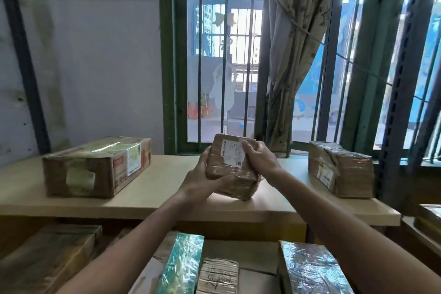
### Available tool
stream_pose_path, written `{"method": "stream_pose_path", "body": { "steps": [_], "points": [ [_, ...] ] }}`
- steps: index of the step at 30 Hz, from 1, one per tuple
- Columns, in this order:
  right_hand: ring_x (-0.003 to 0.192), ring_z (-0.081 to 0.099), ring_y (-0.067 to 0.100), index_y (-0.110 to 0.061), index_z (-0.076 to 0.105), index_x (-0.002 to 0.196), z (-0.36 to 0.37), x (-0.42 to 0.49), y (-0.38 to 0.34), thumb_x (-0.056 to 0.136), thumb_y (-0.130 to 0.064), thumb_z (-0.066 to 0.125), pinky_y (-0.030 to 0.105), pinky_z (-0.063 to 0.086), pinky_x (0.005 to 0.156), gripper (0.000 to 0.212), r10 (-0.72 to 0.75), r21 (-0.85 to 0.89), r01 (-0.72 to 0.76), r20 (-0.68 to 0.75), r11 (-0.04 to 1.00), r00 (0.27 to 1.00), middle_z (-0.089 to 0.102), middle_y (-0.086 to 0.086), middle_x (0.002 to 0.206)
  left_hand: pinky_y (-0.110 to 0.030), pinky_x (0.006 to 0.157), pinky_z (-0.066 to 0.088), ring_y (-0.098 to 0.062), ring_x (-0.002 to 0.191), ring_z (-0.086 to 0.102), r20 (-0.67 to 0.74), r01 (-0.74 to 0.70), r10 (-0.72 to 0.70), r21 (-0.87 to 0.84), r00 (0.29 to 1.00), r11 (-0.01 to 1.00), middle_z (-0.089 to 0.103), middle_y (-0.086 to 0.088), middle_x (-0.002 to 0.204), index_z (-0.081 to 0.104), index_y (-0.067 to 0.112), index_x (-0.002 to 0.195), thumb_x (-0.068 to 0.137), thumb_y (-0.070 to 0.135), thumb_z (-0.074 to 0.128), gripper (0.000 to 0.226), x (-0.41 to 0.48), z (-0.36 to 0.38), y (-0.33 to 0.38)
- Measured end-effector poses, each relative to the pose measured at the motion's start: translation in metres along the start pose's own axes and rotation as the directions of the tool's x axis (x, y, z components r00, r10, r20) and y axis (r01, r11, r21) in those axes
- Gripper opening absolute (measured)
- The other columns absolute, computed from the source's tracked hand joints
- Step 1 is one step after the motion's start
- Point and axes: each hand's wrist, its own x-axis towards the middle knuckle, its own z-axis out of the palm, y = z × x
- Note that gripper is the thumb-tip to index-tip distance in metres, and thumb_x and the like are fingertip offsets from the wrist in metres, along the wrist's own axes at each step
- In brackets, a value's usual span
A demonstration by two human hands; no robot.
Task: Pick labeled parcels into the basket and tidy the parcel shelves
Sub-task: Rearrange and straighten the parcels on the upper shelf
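Your left hand (202, 174) and right hand (259, 159) both curl around the labeled parcel (232, 167) over the shelf (167, 188). A large box (95, 164) lies at nine o'clock and a taped box (338, 169) at three.

white label (232, 153) on parcel (238, 181), print too blurred to read

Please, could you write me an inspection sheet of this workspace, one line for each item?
Surface: pale shelf, partly bare.
Job's things: held parcel, label up, tilted over the shelf; box at left; taped parcel at right; no basket seen.
Clutter: wrapped parcels below the shelf.
Grippers: left hand and right hand both grip the held parcel.
Cables: thin cord across the curtain.
Surroundings: barred window, wall.
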Motion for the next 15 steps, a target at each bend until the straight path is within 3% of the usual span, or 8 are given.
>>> {"method": "stream_pose_path", "body": {
  "steps": [4,6,9,15],
  "points": [
    [0.129,0.041,0.029,-0.017,0.025,0.146,0.011,-0.002,0.004,0.087,-0.053,0.052,0.039,0.039,0.101,0.074,0.079,-0.228,-0.043,0.15,0.973,0.986,0.036,0.012,0.148,-0.003,0.063,0.042,-0.02,0.111,0.056,-0.216,0.024,0.009,0.15,0.976,0.988,0.057,-0.009,0.129,0.04,0.015,0.136,0.079,0.038,0.065,0.066,0.001,-0.011,-0.006],
    [0.123,0.045,0.031,-0.02,0.032,0.143,0.012,-0.004,0.002,0.085,-0.05,0.057,0.046,0.051,0.091,0.07,0.14,-0.249,-0.094,0.174,0.964,0.975,0.038,0.01,0.146,-0.001,0.057,0.042,-0.023,0.112,0.057,-0.255,0.021,0.028,0.186,0.967,0.982,0.059,-0.012,0.126,0.049,0.014,0.129,0.08,0.031,0.067,0.055,0.004,-0.017,-0.009],
    [0.097,0.049,0.024,-0.018,0.051,0.13,0.019,0.0,-0.008,0.08,-0.043,0.065,0.045,0.059,0.067,0.058,0.159,-0.287,-0.119,0.12,0.951,0.98,0.048,0.012,0.134,-0.015,0.073,0.046,-0.023,0.113,0.057,-0.227,-0.011,0.059,0.206,0.972,0.978,0.06,-0.01,0.125,0.052,0.017,0.126,0.081,0.022,0.067,0.049,0.005,-0.027,-0.012],
    [0.087,0.055,0.023,-0.014,0.063,0.115,0.076,0.019,-0.024,0.077,-0.04,0.068,0.044,0.059,0.068,0.046,0.079,-0.273,-0.063,0.048,0.96,0.996,0.06,0.011,0.12,-0.02,0.086,0.038,-0.017,0.114,0.054,-0.251,-0.001,0.072,0.272,0.965,0.962,0.057,-0.008,0.128,0.053,0.02,0.126,0.087,0.023,0.059,0.039,-0.001,-0.071,-0.035]
  ]
}}
